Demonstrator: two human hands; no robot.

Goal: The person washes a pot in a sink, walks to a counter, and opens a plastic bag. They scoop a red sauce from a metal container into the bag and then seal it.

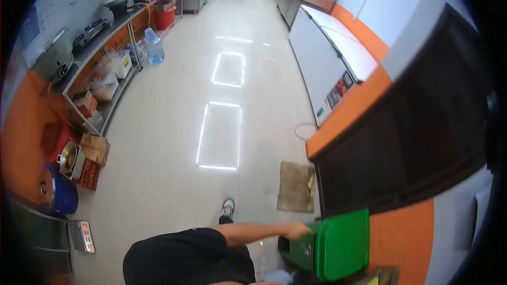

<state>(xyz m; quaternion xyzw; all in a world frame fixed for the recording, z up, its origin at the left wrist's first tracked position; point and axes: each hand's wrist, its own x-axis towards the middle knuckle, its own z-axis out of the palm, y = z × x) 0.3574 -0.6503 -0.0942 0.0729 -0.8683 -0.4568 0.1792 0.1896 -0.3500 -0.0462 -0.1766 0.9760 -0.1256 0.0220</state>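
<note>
My left hand [297,230] reaches across from the black sleeve [179,250] to the green bin [343,245] at the lower right. Its fingers are closed on the near left part of the bin, by the edge of the lid. The bin's lid faces up. At the bottom edge, a pale bluish item [280,276] is partly cut off, with a thin strip of skin beside it. My right hand cannot be made out. One shoe [228,207] shows on the tiled floor.
A brown mat [296,187] lies before the dark door [401,121]. Beyond it is a white chest freezer [322,63]. Along the left are a steel shelf [119,26] with cookware, a blue bucket [64,192] and a scale [82,236].
</note>
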